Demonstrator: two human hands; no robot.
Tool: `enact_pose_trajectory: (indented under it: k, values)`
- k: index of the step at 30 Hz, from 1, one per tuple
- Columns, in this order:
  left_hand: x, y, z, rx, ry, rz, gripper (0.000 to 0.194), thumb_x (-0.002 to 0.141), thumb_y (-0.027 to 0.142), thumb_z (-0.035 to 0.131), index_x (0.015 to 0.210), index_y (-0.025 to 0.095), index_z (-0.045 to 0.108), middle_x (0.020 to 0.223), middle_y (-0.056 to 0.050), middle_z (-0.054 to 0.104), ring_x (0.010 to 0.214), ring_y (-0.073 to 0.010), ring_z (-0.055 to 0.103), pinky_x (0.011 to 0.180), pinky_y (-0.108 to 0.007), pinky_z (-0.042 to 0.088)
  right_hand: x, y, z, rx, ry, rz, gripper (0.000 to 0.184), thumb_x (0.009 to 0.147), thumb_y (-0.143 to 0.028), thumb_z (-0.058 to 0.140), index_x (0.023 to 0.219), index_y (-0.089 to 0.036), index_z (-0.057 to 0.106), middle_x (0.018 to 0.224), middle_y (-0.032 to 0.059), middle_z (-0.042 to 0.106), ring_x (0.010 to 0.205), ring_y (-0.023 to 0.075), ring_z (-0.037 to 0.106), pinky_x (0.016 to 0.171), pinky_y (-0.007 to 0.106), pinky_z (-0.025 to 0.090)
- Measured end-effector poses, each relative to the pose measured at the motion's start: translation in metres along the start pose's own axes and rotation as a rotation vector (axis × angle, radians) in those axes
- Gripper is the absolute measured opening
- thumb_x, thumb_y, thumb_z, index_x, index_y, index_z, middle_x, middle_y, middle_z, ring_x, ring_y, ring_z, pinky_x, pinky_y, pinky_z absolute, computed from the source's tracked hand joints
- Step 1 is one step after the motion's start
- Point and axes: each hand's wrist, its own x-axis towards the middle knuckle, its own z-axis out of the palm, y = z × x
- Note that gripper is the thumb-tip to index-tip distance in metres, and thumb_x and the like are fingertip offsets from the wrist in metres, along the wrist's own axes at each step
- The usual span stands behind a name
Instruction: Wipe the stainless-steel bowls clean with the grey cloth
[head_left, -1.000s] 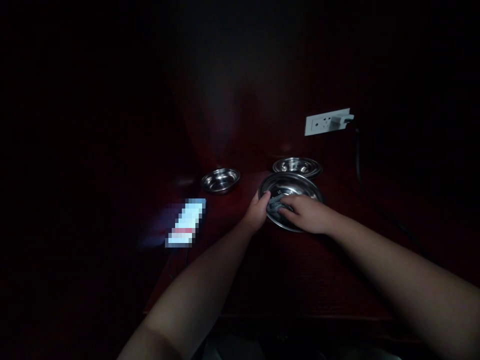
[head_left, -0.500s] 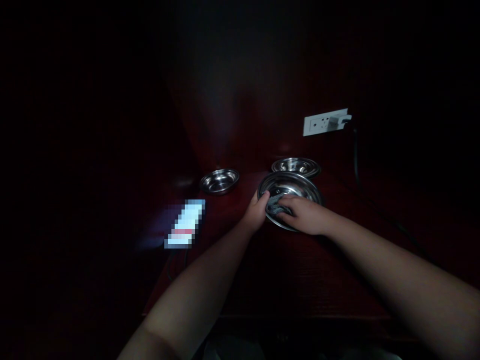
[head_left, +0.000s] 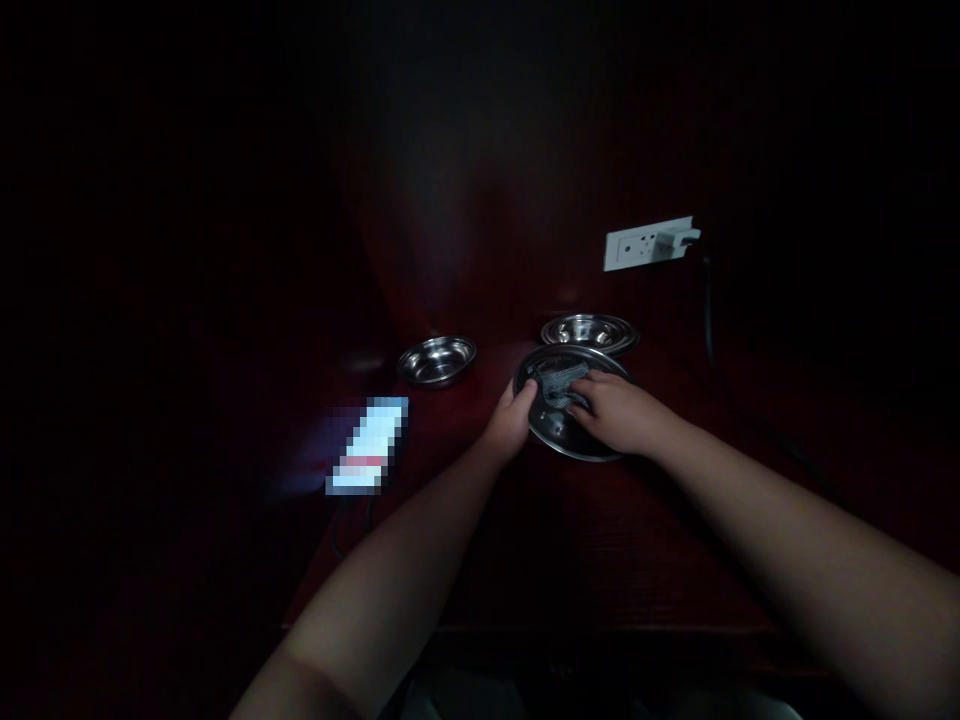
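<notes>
Cloth, grey and crumpled, inside a shiny metal bowl, directly left of the right hand's fingertips and touching them. Visible long axis roughly crosswise, left to right, with a slight rise toward the right; full outline hidden by the fingers. Right hand nearer, fingers bunched on the cloth's right end, thumb just below; pinched or merely pressed, impossible to tell. Left hand at the bowl's left rim, thumb hooked over the edge and just beside the cloth, fingers out of sight beneath: a pinch on the rim, by all appearances. Behind, a second metal dish, partly overlapped in view, contact unclear; farther left, a small dish and a lit phone, both well apart from the right hand.
</notes>
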Motion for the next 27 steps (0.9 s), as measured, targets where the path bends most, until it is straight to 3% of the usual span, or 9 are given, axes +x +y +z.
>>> enact_pose_trajectory:
  k: [17,24,27]
  values:
    - [0.002,-0.002,-0.003,0.032,-0.014,0.069,0.035,0.08,0.031,0.055,0.112,0.017,0.057,0.116,-0.008,0.063,0.11,-0.0225,0.056,0.096,-0.033,0.039,-0.005,-0.009,-0.004,0.162,-0.171,-0.19,0.027,0.086,-0.031,0.039,0.095,-0.017,0.06,0.099,0.0112,0.065,0.088,0.0234,0.06,0.08,0.036,0.044]
    - [0.002,0.0,-0.002,0.018,-0.015,0.113,0.034,0.078,0.029,0.058,0.109,0.016,0.06,0.112,-0.008,0.065,0.108,-0.0226,0.057,0.099,-0.035,0.037,-0.007,-0.011,-0.004,0.244,-0.152,-0.219,0.026,0.086,-0.029,0.04,0.101,-0.017,0.059,0.096,0.0099,0.065,0.085,0.0214,0.059,0.079,0.035,0.045]
    - [0.001,0.0,-0.003,0.015,0.0,0.089,0.036,0.076,0.03,0.061,0.111,0.018,0.059,0.111,-0.007,0.065,0.108,-0.023,0.056,0.098,-0.035,0.038,-0.006,-0.013,-0.001,0.276,-0.059,-0.256,0.025,0.085,-0.024,0.041,0.1,-0.016,0.059,0.1,0.011,0.062,0.092,0.0216,0.057,0.084,0.036,0.044]
